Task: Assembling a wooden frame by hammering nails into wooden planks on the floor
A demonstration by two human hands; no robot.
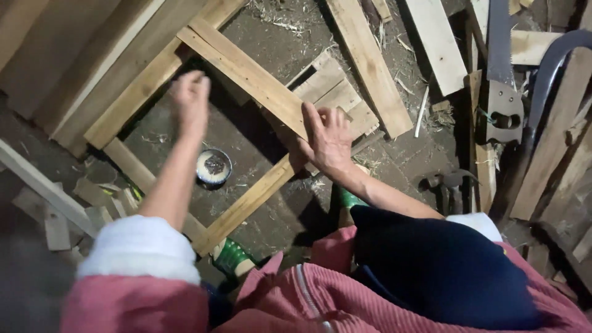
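One square wooden frame (246,132) lies on the floor, one round tin (214,167) inside it (its contents unclear). One handsaw (502,92) and one hammer (450,185) lie nearby.

Right hand (328,137) on wooden frame (246,71)

A dirt floor (419,154) carries a wooden frame (246,74), planks (370,61), a saw (501,74).
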